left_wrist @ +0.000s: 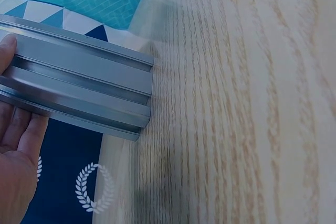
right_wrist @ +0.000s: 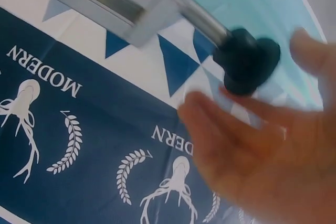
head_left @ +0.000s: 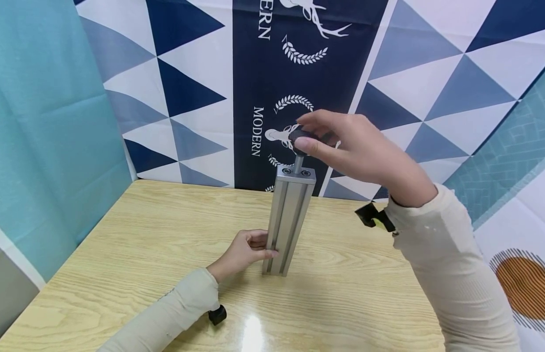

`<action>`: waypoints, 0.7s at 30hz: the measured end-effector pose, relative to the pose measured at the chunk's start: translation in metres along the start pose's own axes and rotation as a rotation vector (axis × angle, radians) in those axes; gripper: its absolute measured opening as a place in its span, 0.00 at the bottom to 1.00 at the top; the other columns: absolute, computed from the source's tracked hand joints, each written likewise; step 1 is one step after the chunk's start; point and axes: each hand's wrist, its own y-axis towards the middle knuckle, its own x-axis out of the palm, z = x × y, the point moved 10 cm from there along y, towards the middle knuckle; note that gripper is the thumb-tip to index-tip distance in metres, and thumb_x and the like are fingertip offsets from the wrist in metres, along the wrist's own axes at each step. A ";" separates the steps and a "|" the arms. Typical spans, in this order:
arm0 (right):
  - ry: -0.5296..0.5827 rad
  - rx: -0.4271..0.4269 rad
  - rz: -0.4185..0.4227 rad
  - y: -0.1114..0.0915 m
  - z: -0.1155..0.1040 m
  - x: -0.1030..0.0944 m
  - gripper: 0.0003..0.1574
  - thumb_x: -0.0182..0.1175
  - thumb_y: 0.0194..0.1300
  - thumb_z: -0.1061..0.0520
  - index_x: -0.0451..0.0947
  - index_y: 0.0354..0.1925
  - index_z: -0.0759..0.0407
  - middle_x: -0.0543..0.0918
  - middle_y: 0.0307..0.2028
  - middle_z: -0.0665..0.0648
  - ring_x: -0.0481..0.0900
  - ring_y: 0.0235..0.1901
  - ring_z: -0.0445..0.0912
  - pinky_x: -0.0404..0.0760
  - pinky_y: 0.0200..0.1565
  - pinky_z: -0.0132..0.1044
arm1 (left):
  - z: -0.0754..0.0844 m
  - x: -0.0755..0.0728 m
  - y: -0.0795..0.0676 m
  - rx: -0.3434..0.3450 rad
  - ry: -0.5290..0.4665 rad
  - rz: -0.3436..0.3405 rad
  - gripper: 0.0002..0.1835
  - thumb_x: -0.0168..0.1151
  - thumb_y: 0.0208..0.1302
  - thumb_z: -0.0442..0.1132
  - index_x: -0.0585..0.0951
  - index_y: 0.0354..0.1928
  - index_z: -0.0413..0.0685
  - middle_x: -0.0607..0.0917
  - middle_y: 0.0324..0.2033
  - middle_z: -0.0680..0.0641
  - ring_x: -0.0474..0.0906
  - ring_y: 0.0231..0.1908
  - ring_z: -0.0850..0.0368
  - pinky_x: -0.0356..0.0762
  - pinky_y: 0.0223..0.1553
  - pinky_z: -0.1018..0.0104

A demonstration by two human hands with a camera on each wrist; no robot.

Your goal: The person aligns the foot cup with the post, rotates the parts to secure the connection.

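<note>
An aluminium extrusion post (head_left: 287, 220) stands upright on the table, with a flat end plate (head_left: 296, 174) and two socket screws on top. My left hand (head_left: 246, 252) grips it near its lower end, thumb on the front face; the left wrist view shows the post's foot (left_wrist: 144, 98) at the wood. From the end plate rises a metal rod (right_wrist: 205, 19) carrying a black lobed knob (right_wrist: 247, 61). Around that knob my right hand (head_left: 351, 142) is loosely curved. In the right wrist view the hand is blurred, its thumb apart from the knob and its fingertips just below it.
The pale wood-grain table (head_left: 166, 220) lies under the post. Behind it hangs a patterned cloth (head_left: 197, 98) with triangles and deer prints, and a teal curtain (head_left: 39, 122) is at left. Black camera mounts (head_left: 373, 216) sit at both cream sleeves (head_left: 448, 264).
</note>
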 end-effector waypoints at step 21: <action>-0.121 -0.394 -0.270 -0.001 -0.030 0.004 0.38 0.42 0.67 0.77 0.63 0.70 0.53 0.66 0.69 0.54 0.71 0.58 0.46 0.70 0.37 0.38 | 0.000 -0.001 0.001 0.013 0.004 -0.004 0.25 0.71 0.56 0.36 0.79 0.56 0.38 0.85 0.47 0.40 0.82 0.48 0.51 0.81 0.49 0.63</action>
